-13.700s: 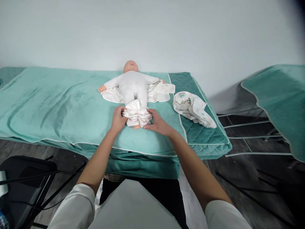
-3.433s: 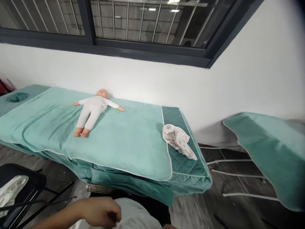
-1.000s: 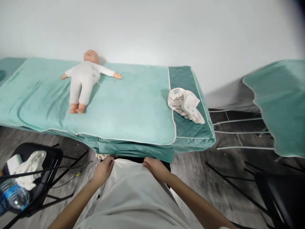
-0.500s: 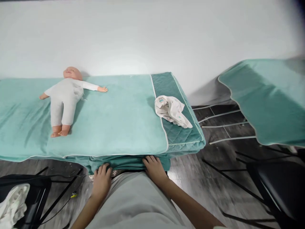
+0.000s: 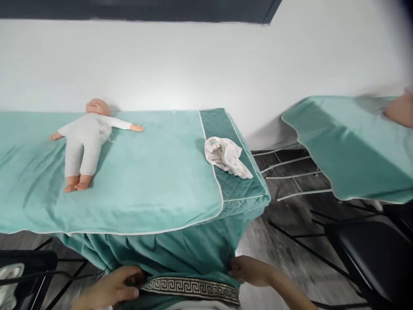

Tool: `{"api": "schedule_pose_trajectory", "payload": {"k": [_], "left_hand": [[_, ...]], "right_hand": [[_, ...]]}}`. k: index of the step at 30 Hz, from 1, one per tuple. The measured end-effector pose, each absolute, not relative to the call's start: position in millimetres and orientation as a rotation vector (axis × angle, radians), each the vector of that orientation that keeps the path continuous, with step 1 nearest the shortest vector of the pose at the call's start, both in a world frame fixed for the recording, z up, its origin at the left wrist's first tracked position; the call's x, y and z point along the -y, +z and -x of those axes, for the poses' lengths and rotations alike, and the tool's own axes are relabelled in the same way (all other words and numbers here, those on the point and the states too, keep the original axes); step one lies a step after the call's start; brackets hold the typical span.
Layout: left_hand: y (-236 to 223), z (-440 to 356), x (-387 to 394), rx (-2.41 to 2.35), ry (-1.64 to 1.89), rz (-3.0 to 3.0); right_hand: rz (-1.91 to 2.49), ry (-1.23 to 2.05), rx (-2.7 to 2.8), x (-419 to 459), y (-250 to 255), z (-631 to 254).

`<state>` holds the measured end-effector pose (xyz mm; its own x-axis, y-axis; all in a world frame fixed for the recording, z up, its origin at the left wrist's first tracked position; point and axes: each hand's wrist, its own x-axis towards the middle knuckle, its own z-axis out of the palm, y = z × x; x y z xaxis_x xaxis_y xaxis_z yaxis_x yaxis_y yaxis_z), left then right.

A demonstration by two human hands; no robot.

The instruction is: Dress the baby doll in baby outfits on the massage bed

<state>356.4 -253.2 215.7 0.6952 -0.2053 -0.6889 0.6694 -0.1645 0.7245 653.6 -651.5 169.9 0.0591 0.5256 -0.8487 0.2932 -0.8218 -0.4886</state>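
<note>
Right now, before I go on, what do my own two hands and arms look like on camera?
The left hand and right hand are both human, five-fingered type and gloveless. No sleeve, watch or cable shows on the right forearm. The left wrist is blurred, with no sleeve or band discernible. Rings: too unclear to tell.

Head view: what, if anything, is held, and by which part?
The green bed skirt: the left hand grips it at the left end of its patterned band, the right hand by its right edge, above the band.
</note>
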Motion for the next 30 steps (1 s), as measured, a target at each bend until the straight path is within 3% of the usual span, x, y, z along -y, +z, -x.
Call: {"api": "schedule_pose_trajectory", "payload": {"k": [2, 5, 9, 11, 13, 20, 30], "left_hand": [[230.5, -388.2, 239.7, -0.345, -0.757, -1.639], [259.3, -459.7, 233.6, -0.13, -0.74, -1.46], [253.2, -575.0, 253.9, -0.288, -0.207, -1.611], [231.2, -629.0, 267.8, -0.391, 0.073, -1.599], [209.4, -673.2, 277.5, -0.445, 0.213, -1.412], [191.6, -730.7, 263.2, -0.412, 0.275, -1.089], [175.7, -719.9, 265.9, -0.228, 0.5, -1.265]], "right_hand": [[2.329, 1.742, 0.98, 648.9, 168.6, -669.7], [2.157, 1.411, 1.021, 620.2, 197.6, -717.1], [2.118, 0.586, 0.918, 561.2, 237.0, -793.3], [2.223, 0.02, 0.844, 533.2, 237.2, -825.1], [2.366, -0.275, 0.74, 510.2, 226.3, -850.4], [2.332, -0.225, 0.649, 481.4, 206.7, -897.5], [1.563, 0.318, 1.035, 452.8, 317.5, -862.3]]}}
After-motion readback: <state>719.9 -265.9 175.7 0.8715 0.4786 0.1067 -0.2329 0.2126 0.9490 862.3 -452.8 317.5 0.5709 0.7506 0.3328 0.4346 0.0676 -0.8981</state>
